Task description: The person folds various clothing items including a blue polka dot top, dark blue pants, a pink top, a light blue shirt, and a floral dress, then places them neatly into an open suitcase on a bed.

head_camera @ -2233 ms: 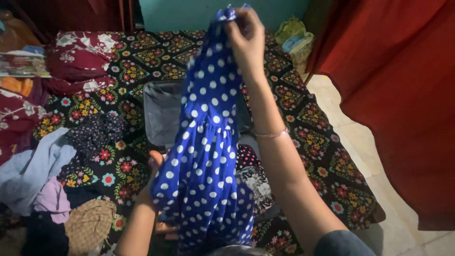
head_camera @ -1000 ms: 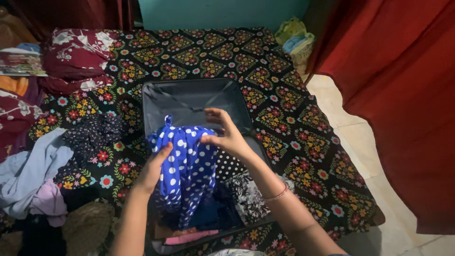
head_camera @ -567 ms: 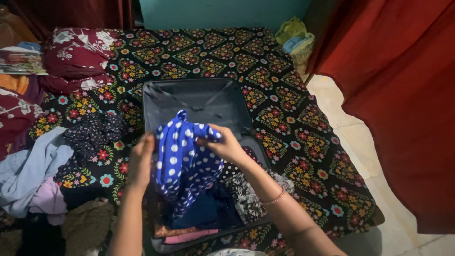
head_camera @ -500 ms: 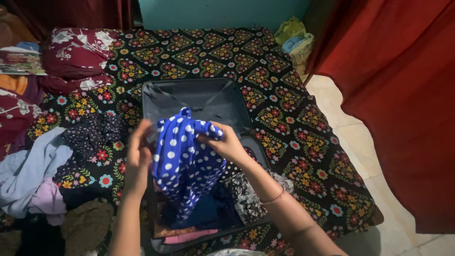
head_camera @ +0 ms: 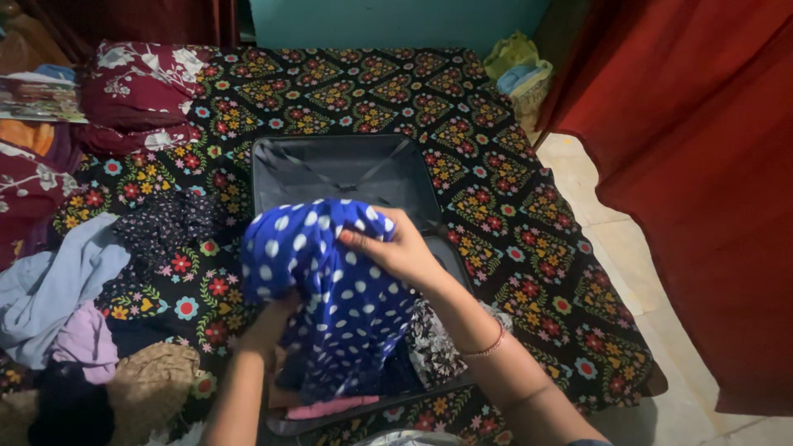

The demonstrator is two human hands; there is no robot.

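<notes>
The person is bunching the blue polka-dot garment [head_camera: 330,289] over the open dark suitcase [head_camera: 347,169] lying on the black floral bedspread [head_camera: 496,157]. Half a second ago the cloth was standing taller between both hands; now it is spreading wider and lower, draping down onto the clothes packed in the near half. The right hand [head_camera: 396,248] is pinching the garment's upper edge, fingers closed on the fabric. The left hand [head_camera: 277,318], earlier raised beside the cloth, is now tucked under it and mostly hidden, so I cannot tell whether it is gripping. A black-and-white printed garment [head_camera: 434,343] is lying in the suitcase just right of the blue one. Loose clothes [head_camera: 66,281] are piled to the left.
</notes>
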